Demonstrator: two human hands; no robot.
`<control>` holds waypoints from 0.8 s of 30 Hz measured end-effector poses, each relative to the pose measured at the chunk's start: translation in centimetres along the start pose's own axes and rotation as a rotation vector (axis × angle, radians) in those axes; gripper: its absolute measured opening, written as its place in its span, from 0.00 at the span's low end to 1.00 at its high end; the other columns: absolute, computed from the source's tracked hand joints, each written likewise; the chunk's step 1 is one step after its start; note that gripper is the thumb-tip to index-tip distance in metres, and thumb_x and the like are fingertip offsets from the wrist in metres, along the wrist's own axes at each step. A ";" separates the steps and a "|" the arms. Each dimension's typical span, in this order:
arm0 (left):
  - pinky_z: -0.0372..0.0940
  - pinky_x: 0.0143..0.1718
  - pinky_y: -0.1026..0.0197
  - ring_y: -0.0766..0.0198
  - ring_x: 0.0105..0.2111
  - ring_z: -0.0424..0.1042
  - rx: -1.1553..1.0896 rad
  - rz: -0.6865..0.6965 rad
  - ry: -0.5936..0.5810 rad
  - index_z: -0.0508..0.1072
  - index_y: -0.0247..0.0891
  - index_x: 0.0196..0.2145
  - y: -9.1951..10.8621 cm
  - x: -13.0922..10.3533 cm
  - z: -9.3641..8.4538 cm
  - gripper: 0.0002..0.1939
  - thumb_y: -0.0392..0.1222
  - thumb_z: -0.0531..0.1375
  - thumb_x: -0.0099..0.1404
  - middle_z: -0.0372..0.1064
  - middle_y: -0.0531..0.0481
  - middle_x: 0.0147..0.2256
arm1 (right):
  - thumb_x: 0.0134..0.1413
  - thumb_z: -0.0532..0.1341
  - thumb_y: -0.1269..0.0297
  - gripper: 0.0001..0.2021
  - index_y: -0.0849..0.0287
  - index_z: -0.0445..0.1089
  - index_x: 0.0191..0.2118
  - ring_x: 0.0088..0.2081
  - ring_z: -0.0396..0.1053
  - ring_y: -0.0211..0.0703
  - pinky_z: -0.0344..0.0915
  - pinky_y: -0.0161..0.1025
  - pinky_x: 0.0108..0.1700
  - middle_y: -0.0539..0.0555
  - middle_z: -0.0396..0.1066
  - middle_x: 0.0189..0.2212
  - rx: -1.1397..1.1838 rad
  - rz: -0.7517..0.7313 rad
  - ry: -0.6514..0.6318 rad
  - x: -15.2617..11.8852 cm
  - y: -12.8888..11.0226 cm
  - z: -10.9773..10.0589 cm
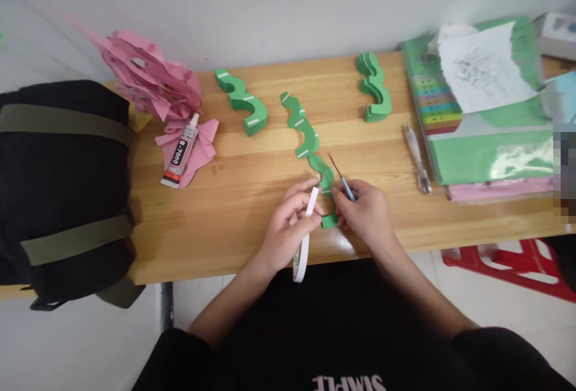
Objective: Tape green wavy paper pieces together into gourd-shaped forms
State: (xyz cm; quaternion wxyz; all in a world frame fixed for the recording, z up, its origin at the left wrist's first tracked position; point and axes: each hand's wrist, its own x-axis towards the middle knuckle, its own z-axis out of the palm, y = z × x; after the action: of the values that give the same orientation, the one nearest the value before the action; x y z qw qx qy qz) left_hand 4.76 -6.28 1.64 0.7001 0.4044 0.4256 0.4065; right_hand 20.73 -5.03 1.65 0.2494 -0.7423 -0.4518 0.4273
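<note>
Green wavy cutout (pixel 321 173), thin and flat.

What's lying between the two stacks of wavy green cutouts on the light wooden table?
The head view shows a thin, wavy green cutout with short white strips, nearer the left stack; bare table towards the right stack.

The grey glue tube with black and red bands (pixel 180 151) reads "B-7000"; upside down on the black cloth shirt (pixel 333 331) is "SIMPLE".
</note>
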 end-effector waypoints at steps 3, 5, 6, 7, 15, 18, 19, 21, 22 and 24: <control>0.55 0.61 0.45 0.48 0.62 0.59 0.029 -0.005 -0.023 0.73 0.38 0.29 0.1 0.1 0.2 0.01 0.35 0.60 0.58 0.60 0.44 0.58 | 0.51 0.59 0.55 0.11 0.58 0.67 0.27 0.15 0.64 0.40 0.58 0.35 0.21 0.48 0.64 0.11 -0.028 0.007 0.011 0.0 0.0 0.1; 0.56 0.61 0.45 0.48 0.62 0.58 0.047 -0.007 -0.033 0.73 0.38 0.29 0.1 0.1 0.3 0.01 0.35 0.60 0.58 0.59 0.44 0.58 | 0.51 0.59 0.55 0.11 0.58 0.68 0.28 0.15 0.64 0.41 0.58 0.36 0.21 0.48 0.63 0.11 -0.045 0.011 0.013 -0.1 0.1 0.2; 0.56 0.60 0.46 0.48 0.62 0.59 0.058 -0.007 -0.041 0.72 0.38 0.29 0.1 0.2 0.3 0.01 0.35 0.60 0.58 0.59 0.44 0.58 | 0.51 0.59 0.54 0.11 0.58 0.68 0.28 0.16 0.64 0.41 0.57 0.36 0.21 0.48 0.63 0.11 -0.055 0.013 0.016 -0.1 0.1 0.2; 0.56 0.60 0.46 0.49 0.62 0.59 0.071 -0.008 -0.050 0.72 0.38 0.29 0.1 0.2 0.3 0.01 0.35 0.60 0.58 0.58 0.43 0.58 | 0.51 0.59 0.54 0.11 0.58 0.68 0.29 0.16 0.64 0.41 0.58 0.36 0.21 0.48 0.64 0.11 -0.068 0.014 0.018 -0.1 0.0 0.2; 0.60 0.59 0.48 0.51 0.62 0.59 0.175 0.028 -0.040 0.72 0.38 0.29 0.0 0.0 0.4 0.04 0.32 0.59 0.58 0.60 0.43 0.56 | 0.50 0.62 0.57 0.10 0.58 0.63 0.31 0.14 0.65 0.39 0.59 0.35 0.19 0.47 0.66 0.14 -0.076 0.092 0.026 0.1 -0.6 0.2; 0.60 0.59 0.48 0.50 0.62 0.59 0.183 0.036 -0.022 0.73 0.37 0.29 -0.2 0.0 0.5 0.05 0.31 0.59 0.56 0.60 0.44 0.56 | 0.48 0.63 0.59 0.12 0.56 0.60 0.35 0.12 0.63 0.38 0.59 0.33 0.15 0.44 0.65 0.13 0.022 0.129 0.026 0.2 -0.4 0.1; 0.60 0.58 0.49 0.49 0.61 0.60 0.168 0.035 -0.010 0.73 0.37 0.28 -0.3 0.0 0.5 0.05 0.30 0.58 0.56 0.61 0.44 0.56 | 0.48 0.62 0.61 0.12 0.56 0.59 0.36 0.11 0.63 0.38 0.58 0.32 0.14 0.43 0.64 0.12 0.065 0.137 0.018 0.3 -0.3 0.1; 0.63 0.55 0.51 0.49 0.60 0.62 0.095 0.035 0.027 0.73 0.37 0.27 -0.4 0.0 0.5 0.05 0.30 0.59 0.55 0.61 0.45 0.56 | 0.47 0.62 0.62 0.13 0.56 0.59 0.38 0.10 0.62 0.37 0.56 0.31 0.11 0.41 0.63 0.11 0.178 0.146 0.000 0.4 -0.1 -0.2; 0.66 0.51 0.53 0.48 0.58 0.64 0.038 0.031 0.045 0.73 0.36 0.26 -0.4 0.0 0.5 0.05 0.29 0.59 0.54 0.61 0.46 0.55 | 0.46 0.62 0.62 0.14 0.56 0.59 0.38 0.10 0.61 0.37 0.55 0.30 0.11 0.40 0.62 0.11 0.247 0.148 -0.008 0.5 0.1 -0.3; 0.71 0.40 0.60 0.48 0.55 0.69 -0.110 0.008 0.060 0.71 0.35 0.25 -0.3 -0.1 0.4 0.03 0.29 0.60 0.53 0.62 0.46 0.55 | 0.45 0.62 0.60 0.15 0.57 0.60 0.39 0.09 0.58 0.35 0.51 0.29 0.09 0.39 0.61 0.10 0.396 0.141 -0.024 0.4 0.3 -0.8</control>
State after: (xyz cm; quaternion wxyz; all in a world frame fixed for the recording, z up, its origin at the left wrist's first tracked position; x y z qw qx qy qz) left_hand 5.16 -6.58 1.49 0.7064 0.3548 0.4217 0.4442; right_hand 21.61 -4.78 1.64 0.3545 -0.7036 -0.3088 0.5329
